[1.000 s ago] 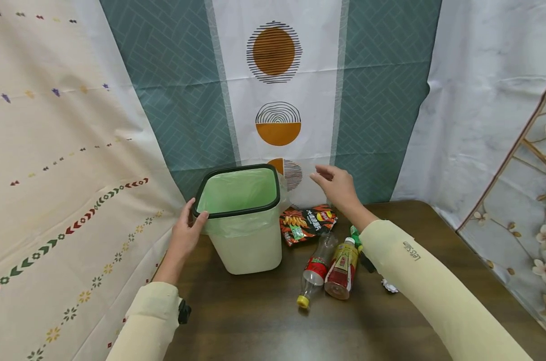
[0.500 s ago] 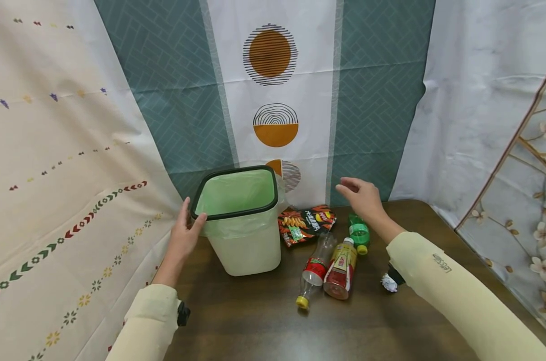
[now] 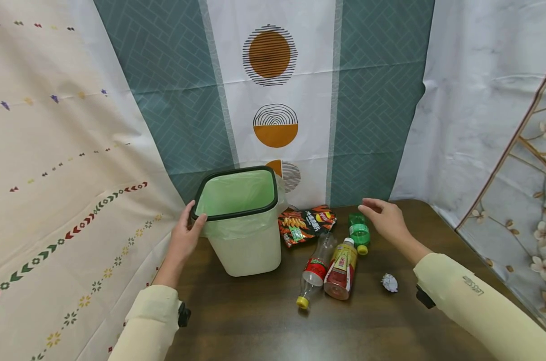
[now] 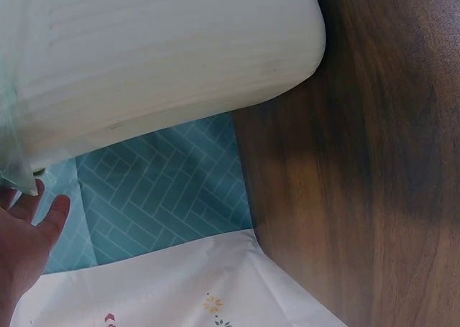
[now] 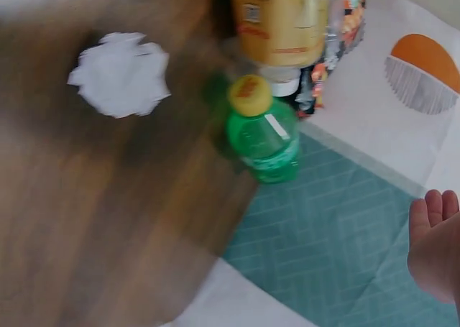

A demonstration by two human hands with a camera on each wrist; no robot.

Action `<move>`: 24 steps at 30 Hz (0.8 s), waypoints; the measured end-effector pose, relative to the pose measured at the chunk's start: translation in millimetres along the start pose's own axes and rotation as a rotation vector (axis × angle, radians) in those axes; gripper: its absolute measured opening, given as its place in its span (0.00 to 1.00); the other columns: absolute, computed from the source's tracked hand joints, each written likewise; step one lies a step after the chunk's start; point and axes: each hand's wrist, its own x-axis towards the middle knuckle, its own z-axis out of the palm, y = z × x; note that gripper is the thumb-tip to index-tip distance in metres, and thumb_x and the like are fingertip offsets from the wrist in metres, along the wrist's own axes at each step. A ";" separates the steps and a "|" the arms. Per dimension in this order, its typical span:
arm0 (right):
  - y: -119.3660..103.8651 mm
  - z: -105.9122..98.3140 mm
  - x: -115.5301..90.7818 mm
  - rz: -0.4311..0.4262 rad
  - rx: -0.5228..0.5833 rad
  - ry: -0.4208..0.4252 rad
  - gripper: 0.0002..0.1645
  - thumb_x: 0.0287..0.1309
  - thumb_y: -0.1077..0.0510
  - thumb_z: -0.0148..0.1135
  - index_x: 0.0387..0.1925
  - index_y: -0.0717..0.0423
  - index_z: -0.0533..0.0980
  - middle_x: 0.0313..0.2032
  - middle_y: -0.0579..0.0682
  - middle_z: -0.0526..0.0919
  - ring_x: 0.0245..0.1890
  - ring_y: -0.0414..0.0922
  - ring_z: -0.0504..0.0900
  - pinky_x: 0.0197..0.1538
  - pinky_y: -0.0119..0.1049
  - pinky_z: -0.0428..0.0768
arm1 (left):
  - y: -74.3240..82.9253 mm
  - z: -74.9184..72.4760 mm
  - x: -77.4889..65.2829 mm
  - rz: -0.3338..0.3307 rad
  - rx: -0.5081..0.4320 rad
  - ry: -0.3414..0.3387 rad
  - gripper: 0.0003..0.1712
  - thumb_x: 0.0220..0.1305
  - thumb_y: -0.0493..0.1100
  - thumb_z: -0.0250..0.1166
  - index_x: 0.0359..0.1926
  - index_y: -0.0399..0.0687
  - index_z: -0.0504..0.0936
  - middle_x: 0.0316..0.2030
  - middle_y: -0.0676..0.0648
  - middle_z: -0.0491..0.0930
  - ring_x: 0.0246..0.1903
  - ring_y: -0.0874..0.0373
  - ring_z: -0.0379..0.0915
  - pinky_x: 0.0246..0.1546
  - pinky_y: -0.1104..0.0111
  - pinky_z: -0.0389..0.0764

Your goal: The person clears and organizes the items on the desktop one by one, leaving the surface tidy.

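Now shifted right, the loosely curved, empty right hand (image 3: 387,220) is nearest the centre-right green bottle (image 3: 359,231), the left hand (image 3: 184,238), fingers spread, touching the centre-left bin (image 3: 249,250).

In the head view, a pale yellow left sleeve (image 3: 144,326) is seen between seven and eight o'clock and a matching right sleeve (image 3: 480,306) near four o'clock. Small, dark lettering (image 3: 473,286) is printed on the latter. A small black device (image 3: 184,314) is worn at the left wrist's three o'clock side; another black device (image 3: 424,297) is worn at the right wrist's seven o'clock side. The left hand (image 3: 184,238) and right hand (image 3: 387,220) are left bare.
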 end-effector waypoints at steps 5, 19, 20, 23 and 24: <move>20.7 -9.0 -16.0 0.034 -0.039 -0.006 0.36 0.70 0.38 0.54 0.65 0.62 0.72 0.60 0.64 0.77 0.59 0.62 0.74 0.56 0.58 0.74 | 0.5 0.4 0.1 -0.009 -0.007 -0.008 0.41 0.74 0.60 0.53 0.80 0.56 0.47 0.76 0.40 0.48 0.71 0.41 0.53 0.67 0.47 0.60; 78.4 -17.6 -57.5 0.101 -0.063 -0.061 0.38 0.71 0.39 0.54 0.64 0.67 0.71 0.59 0.68 0.76 0.58 0.65 0.74 0.53 0.58 0.76 | 0.0 -0.5 -1.4 -0.035 0.010 0.001 0.42 0.73 0.61 0.53 0.80 0.61 0.45 0.76 0.39 0.49 0.70 0.41 0.55 0.67 0.49 0.60; 81.7 -17.2 -60.6 0.105 -0.067 -0.063 0.38 0.70 0.39 0.55 0.64 0.68 0.71 0.59 0.68 0.76 0.57 0.65 0.75 0.53 0.58 0.76 | -0.2 -0.4 -1.4 -0.036 0.011 0.002 0.42 0.73 0.61 0.53 0.80 0.61 0.45 0.76 0.39 0.49 0.70 0.41 0.55 0.67 0.49 0.60; 91.5 -16.3 -70.3 0.114 -0.096 -0.073 0.38 0.70 0.40 0.56 0.63 0.68 0.72 0.58 0.68 0.77 0.56 0.65 0.76 0.51 0.57 0.77 | -0.6 -0.3 -1.3 -0.038 0.017 0.003 0.42 0.73 0.61 0.53 0.80 0.61 0.45 0.76 0.39 0.50 0.70 0.41 0.55 0.67 0.49 0.60; 94.7 -16.4 -73.2 0.116 -0.108 -0.077 0.38 0.70 0.40 0.56 0.62 0.68 0.72 0.57 0.68 0.77 0.56 0.65 0.76 0.51 0.57 0.77 | -0.7 -0.4 -1.2 -0.040 0.020 0.002 0.42 0.73 0.61 0.53 0.80 0.61 0.45 0.76 0.39 0.50 0.70 0.41 0.56 0.67 0.49 0.60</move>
